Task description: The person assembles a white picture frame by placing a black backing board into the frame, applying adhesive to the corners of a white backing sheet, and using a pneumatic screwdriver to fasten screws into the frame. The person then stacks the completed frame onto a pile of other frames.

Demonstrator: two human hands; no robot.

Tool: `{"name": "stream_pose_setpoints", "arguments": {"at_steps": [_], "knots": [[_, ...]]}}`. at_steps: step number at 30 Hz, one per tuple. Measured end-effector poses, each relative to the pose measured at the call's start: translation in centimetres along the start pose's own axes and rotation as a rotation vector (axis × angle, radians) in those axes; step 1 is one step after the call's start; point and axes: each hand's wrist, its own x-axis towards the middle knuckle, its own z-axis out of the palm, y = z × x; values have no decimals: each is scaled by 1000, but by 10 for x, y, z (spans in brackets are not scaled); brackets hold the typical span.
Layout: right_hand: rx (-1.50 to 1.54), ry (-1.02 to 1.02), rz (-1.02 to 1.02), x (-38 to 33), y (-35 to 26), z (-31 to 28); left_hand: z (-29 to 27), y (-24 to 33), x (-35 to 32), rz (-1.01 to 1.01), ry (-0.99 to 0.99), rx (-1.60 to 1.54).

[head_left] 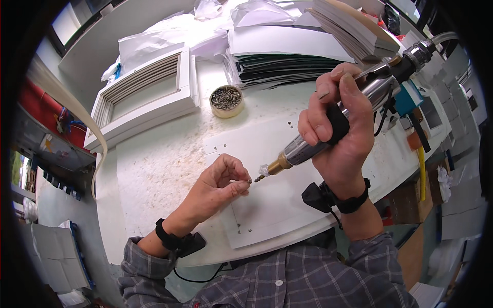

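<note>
A stack of white louvred frames [149, 92] is seen at the left of a worn white worktable [159, 169], set back from the working area. Just to its right a small round tin [226, 100], filled with small grey metal fasteners, is kept within easy reach. Nearer the body, the left hand [221, 182] is pinched shut, thumb and forefinger closed on what appears to be a tiny screw [248, 180], too small to be made out for certain; it is held level with the tool tip so that the two can be brought together. Beneath it a flat white board [277, 200], matt and smooth and pierced with small drilled holes, is laid on the table. The bit of a pneumatic screwdriver [328, 136] is pointed down and leftward at the pinched fingers. Its polished metal barrel, brass-coloured collar and black grip sleeve are wrapped firmly by the right hand [341, 128], with a clear air hose trailing from its rear. Behind, dark-edged sheets [287, 64] and pale boards are stacked flat.
</note>
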Motion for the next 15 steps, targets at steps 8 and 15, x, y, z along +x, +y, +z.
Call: {"name": "stream_pose_setpoints", "arguments": {"at_steps": [8,15], "knots": [[-5,3,-9,3,8,5,-3,1,-2,-13,-21,-9],[-16,-24,-10,3,12,6,-5,0,-2,-7,-22,-11]]}}
